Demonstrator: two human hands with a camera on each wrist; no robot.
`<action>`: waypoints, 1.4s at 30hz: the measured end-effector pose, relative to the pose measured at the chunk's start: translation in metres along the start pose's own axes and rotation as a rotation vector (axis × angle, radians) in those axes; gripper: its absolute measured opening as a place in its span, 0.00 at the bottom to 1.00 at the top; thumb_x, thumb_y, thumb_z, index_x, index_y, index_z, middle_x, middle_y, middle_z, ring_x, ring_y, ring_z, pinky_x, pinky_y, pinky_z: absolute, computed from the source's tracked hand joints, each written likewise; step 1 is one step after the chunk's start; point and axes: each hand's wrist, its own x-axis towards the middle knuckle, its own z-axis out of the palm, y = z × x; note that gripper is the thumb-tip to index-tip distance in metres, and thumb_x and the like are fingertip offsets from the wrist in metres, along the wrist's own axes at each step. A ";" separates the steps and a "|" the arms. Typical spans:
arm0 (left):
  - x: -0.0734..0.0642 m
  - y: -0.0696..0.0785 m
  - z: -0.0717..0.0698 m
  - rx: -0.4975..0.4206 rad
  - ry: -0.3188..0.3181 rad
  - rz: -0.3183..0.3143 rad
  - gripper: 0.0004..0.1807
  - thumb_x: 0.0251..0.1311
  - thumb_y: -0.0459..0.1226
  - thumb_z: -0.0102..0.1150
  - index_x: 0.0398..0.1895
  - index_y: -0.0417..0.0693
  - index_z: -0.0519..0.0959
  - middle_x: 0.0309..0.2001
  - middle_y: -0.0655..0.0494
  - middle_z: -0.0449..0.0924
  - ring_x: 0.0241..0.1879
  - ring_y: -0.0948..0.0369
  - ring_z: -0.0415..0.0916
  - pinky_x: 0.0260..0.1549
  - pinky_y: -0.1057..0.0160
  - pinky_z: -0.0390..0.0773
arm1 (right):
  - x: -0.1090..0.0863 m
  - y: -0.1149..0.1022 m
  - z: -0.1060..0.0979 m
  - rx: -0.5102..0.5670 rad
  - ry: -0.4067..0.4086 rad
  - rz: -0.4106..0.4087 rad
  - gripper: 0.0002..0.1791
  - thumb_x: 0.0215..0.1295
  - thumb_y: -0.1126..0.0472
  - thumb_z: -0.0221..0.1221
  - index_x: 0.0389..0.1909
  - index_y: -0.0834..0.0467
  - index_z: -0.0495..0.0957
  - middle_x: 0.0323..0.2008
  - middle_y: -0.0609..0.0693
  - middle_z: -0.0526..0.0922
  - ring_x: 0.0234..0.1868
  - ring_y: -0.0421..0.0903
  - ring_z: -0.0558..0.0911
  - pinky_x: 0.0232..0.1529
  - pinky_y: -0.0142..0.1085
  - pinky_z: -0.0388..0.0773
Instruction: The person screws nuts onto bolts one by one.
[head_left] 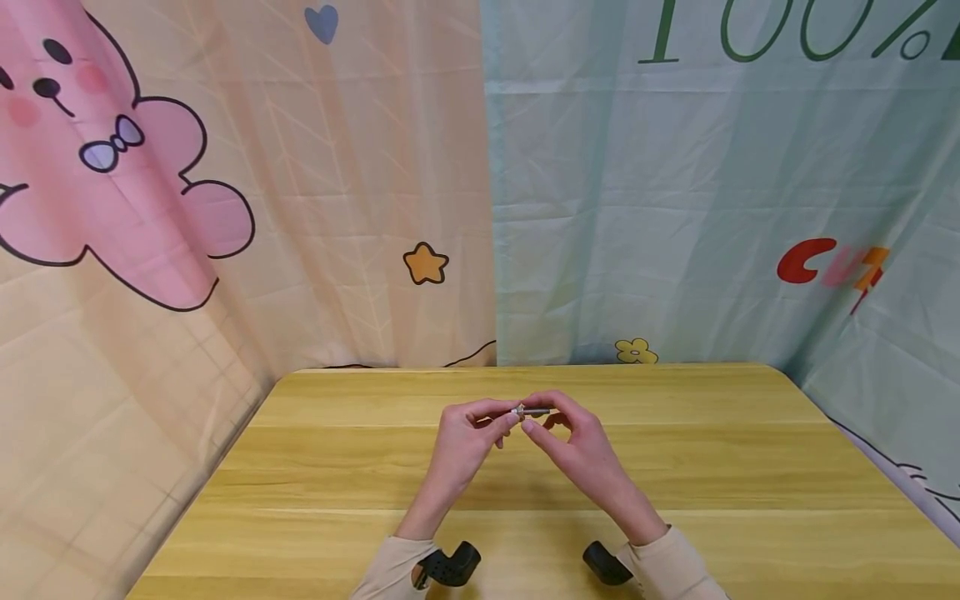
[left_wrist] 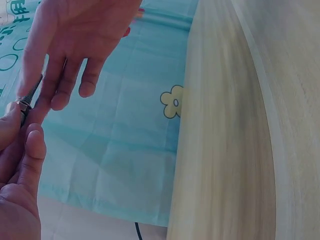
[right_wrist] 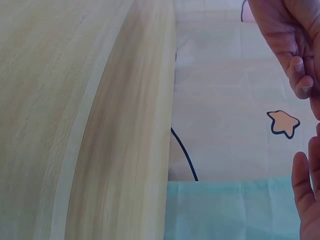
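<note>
A small metal bolt [head_left: 536, 411] with a threaded shank is held up over the table between both hands. My left hand [head_left: 463, 442] pinches its head end between thumb and fingers, which hide that end. In the left wrist view, a nut [left_wrist: 23, 104] sits around the bolt at the base of the visible thread. My right hand [head_left: 577, 446] comes from the other side, thumb and index finger pinching at the nut, while the shank points toward its palm. The right wrist view shows only parts of both hands, with the bolt out of sight.
The wooden table [head_left: 337, 475] spreads under both forearms. Printed curtains [head_left: 420, 167] hang behind it and at both sides. A black wrist device [head_left: 453, 564] is worn at the left sleeve, and another black device [head_left: 606, 563] at the right sleeve.
</note>
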 end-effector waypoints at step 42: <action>-0.006 0.024 0.000 0.057 -0.027 -0.001 0.08 0.62 0.29 0.64 0.43 0.36 0.86 0.37 0.48 0.85 0.25 0.56 0.74 0.25 0.70 0.73 | 0.000 0.007 -0.001 -0.028 -0.001 0.039 0.09 0.67 0.55 0.63 0.47 0.50 0.80 0.44 0.40 0.81 0.45 0.41 0.78 0.48 0.38 0.77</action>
